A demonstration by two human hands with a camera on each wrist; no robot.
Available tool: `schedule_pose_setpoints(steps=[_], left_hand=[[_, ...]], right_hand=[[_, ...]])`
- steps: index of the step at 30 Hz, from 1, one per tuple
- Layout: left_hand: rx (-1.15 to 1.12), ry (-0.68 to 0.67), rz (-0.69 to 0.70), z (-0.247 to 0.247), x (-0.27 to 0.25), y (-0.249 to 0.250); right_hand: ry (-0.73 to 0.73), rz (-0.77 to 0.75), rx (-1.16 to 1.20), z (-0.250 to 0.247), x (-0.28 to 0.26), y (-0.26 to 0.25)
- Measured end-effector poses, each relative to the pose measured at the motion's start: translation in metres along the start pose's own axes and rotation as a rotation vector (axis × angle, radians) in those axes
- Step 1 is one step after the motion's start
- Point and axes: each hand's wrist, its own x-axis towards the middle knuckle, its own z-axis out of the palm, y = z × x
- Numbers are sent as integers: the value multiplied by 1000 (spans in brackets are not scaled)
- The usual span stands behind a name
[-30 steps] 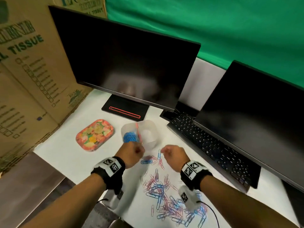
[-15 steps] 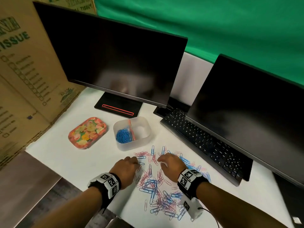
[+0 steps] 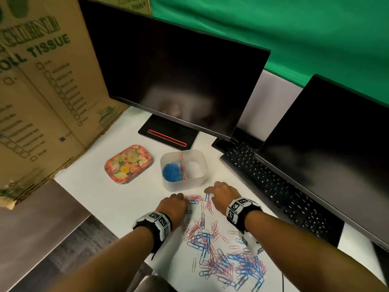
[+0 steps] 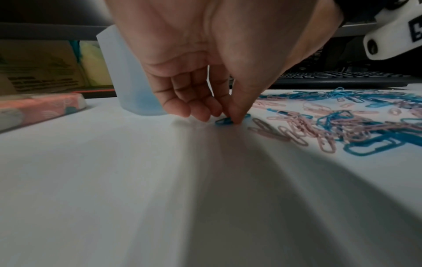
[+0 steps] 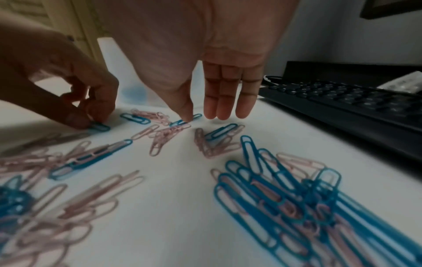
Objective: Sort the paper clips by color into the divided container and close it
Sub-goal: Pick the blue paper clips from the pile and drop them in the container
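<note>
Step in hand: blue clips, one per hand. Our left hand (image 4: 200, 75) pinches a blue paper clip (image 4: 224, 120) flat on the counter (image 4: 137, 180); our right hand (image 5: 205, 75), fingers relaxed, touches another blue clip (image 5: 182, 122) with the thumb tip. We should lift singly, clear of pink clips (image 5: 157, 139). Divided container (image 3: 197, 165): near, open, blue clips in its left compartment. Half a second ago both hands lay nearer us.

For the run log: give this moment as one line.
left hand: pinching blue clip on table | right hand: open, thumb on blue clip | container: open, blue side filled
</note>
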Motion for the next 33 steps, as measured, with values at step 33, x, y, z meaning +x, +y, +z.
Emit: schedule_pose_setpoints(steps=[33], left_hand=[[-119, 54, 53, 5, 0, 0]], right_hand=[[-15, 124, 201, 12, -12, 12]])
